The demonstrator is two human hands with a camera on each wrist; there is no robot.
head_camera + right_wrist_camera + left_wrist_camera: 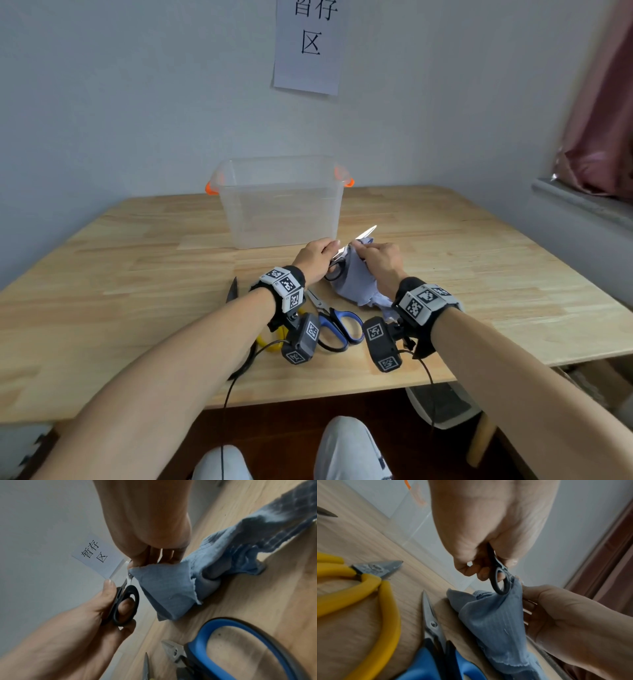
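The left hand (317, 255) is clenched round the black plastic loops of the steel-bladed scissors (363, 235). It holds them up off the wooden desk (479, 274), just in front of the clear plastic storage box with orange handles (281, 205), tips angled toward the box. The right hand (378, 262) pinches the crumpled blue-grey cloth (352, 284) around the blades near the pivot. This looks like the wiping step. Next move, I'd say: draw the cloth out along the steel to the tip, fingers kept behind the fabric and off the edge. Further from the box, toward the person, blue-handled scissors (337, 327) and yellow-handled pliers (368, 588) lie untouched.
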